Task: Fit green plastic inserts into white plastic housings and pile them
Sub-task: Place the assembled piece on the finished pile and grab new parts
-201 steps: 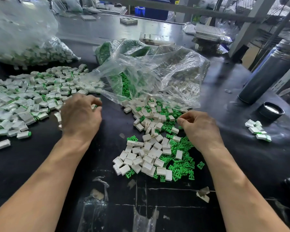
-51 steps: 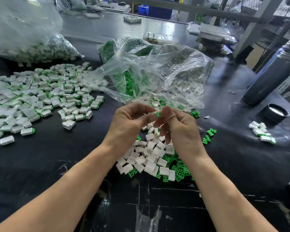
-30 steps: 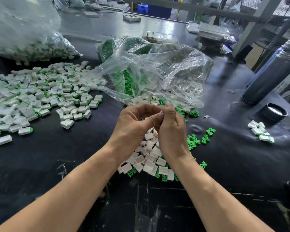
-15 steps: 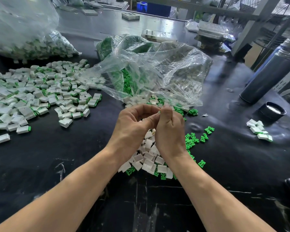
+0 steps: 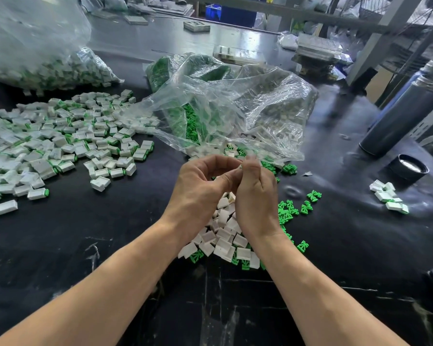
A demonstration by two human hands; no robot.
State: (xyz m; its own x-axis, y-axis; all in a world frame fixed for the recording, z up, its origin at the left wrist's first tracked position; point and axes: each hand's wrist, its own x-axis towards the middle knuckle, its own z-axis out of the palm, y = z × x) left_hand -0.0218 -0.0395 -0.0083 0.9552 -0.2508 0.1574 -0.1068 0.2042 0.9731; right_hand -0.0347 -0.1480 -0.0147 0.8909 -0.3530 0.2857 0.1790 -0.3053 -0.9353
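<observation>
Both hands meet over the loose parts; left hand (image 5: pixel 200 188) and right hand (image 5: pixel 256 196) pinch one white housing (image 5: pixel 240 167) between fingertips; finished pile (image 5: pixel 60 143) lies at ten o'clock, nearer the left hand.

Hidden, cropped and blurred parts

Only a pale sliver of the piece (image 5: pixel 240 167) shows between the left hand (image 5: pixel 200 191) and right hand (image 5: pixel 256 196); what it is cannot be told. Both hands cover much of the loose pile (image 5: pixel 223 242). The left bag (image 5: pixel 35 46) is blurred and cropped.
</observation>
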